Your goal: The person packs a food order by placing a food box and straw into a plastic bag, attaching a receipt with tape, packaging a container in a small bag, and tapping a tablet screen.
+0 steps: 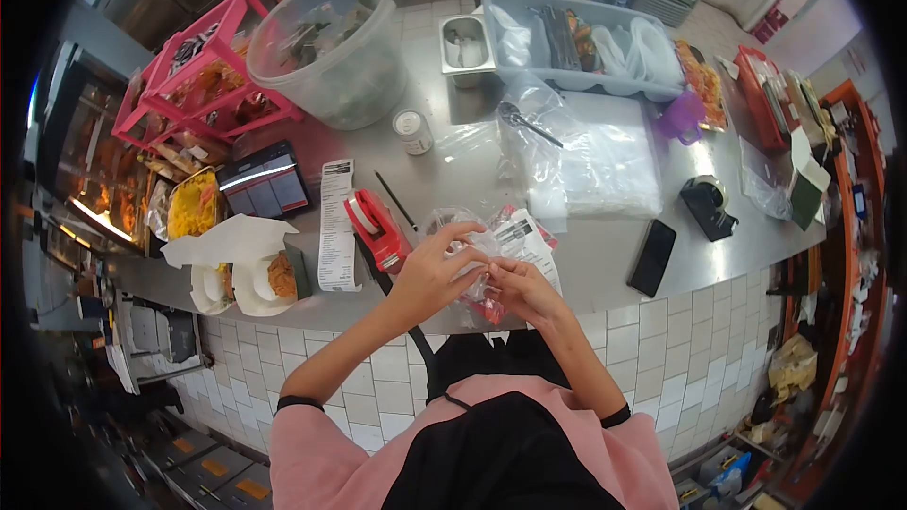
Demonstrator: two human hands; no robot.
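My left hand (pixel 437 269) and my right hand (pixel 525 291) meet over the front edge of the steel table. Between their fingertips is the gathered top of a clear plastic bag (pixel 465 224), which has some red contents. A printed receipt (pixel 525 243) lies against the bag, just beyond my right hand. Left of my left hand stands a red tape dispenser (pixel 379 232), and a black pen (pixel 396 200) lies behind it. A long receipt (pixel 336 227) is flat on the table further left.
An open food box (pixel 253 274) stands at the front left, near a tablet (pixel 265 185). A can (pixel 412 132) and large tub (pixel 326 57) are behind. Rightward are stacked plastic bags (pixel 609 156), a phone (pixel 652 258) and a black tape dispenser (pixel 709 208).
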